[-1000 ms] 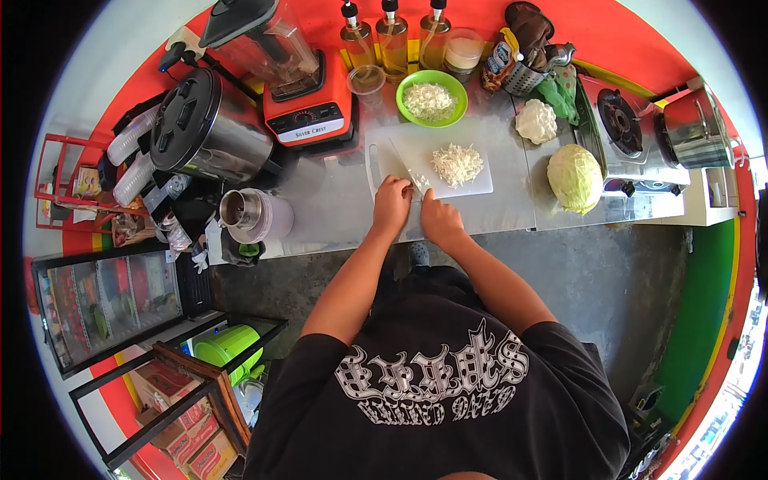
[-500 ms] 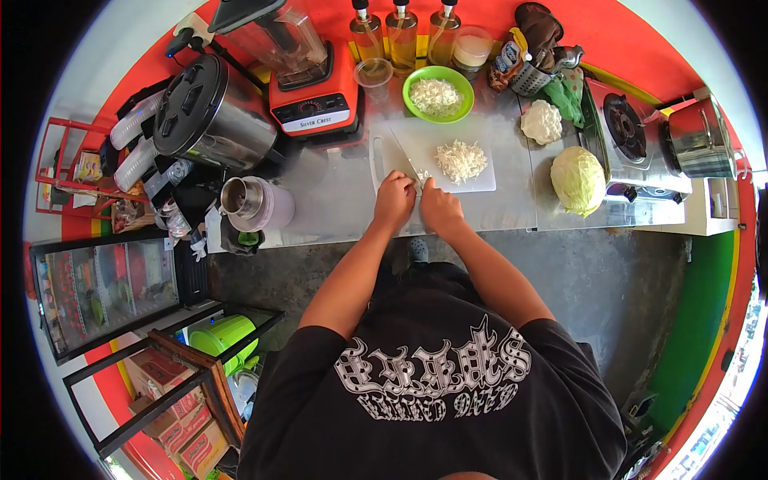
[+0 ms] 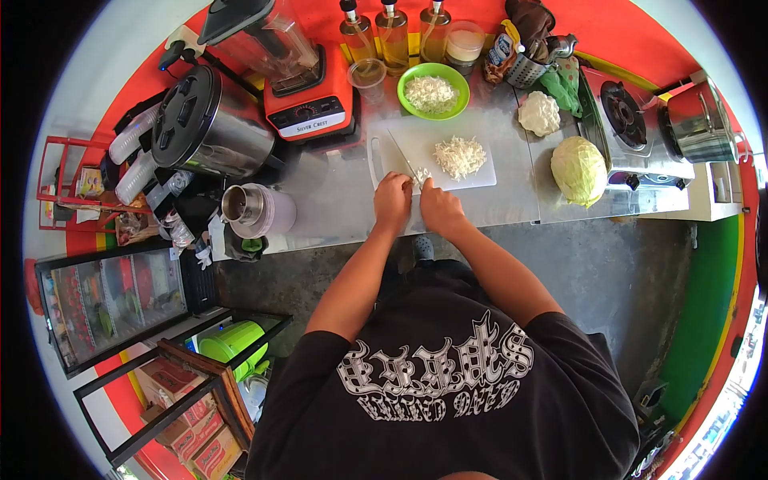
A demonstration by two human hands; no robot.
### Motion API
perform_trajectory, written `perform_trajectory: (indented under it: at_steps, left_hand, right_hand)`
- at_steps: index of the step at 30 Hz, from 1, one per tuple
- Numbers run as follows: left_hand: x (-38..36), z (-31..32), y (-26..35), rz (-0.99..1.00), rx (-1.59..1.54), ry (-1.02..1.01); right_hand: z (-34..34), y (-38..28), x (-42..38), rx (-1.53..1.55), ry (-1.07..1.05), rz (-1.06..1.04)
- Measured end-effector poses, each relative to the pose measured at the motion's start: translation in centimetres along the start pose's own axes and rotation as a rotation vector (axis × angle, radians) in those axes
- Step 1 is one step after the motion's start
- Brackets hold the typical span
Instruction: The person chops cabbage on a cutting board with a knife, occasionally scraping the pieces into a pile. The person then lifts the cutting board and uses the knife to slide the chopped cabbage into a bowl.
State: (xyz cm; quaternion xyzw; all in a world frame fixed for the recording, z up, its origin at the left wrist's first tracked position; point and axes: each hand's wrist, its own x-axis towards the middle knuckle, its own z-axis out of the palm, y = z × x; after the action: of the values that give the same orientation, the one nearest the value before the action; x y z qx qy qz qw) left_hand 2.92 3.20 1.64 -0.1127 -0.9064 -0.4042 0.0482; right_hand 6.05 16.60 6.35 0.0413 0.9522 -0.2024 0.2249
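On the white cutting board, my right hand is closed round the handle of a knife. The blade slants away to the upper left across the board. My left hand is beside it, fingers curled in at the board's near edge; what they hold, if anything, is hidden. A few pale shreds lie against the blade, between the hands. To their right is a larger heap of shredded cabbage. More pale shreds fill a green bowl behind the board.
At right are a whole cabbage, a white cauliflower-like lump and a gas stove. A red blender, clear cup and oil bottles stand behind. A flask and large pot are left.
The camera view has shifted slightly. Both hands stay close together at the board's near edge, the knife in nearly the same place; the heap and bowl look unchanged.
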Motion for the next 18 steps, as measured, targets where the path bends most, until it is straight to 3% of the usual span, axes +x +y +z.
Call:
perform_trajectory:
  at_steps: [14,16,18]
  left_hand:
    - [-0.7,-0.4,-0.7,0.151,-0.024,-0.002]
    - [-0.7,-0.2,-0.4,0.032,0.015,-0.004]
    - [-0.7,-0.5,-0.5,0.063,0.020,0.005]
  right_hand:
    - [1.6,0.1,-0.5,-0.061,0.034,0.003]
    - [1.5,0.2,-0.2,-0.070,0.030,0.008]
    - [1.1,-0.2,0.6,-0.026,0.029,0.010]
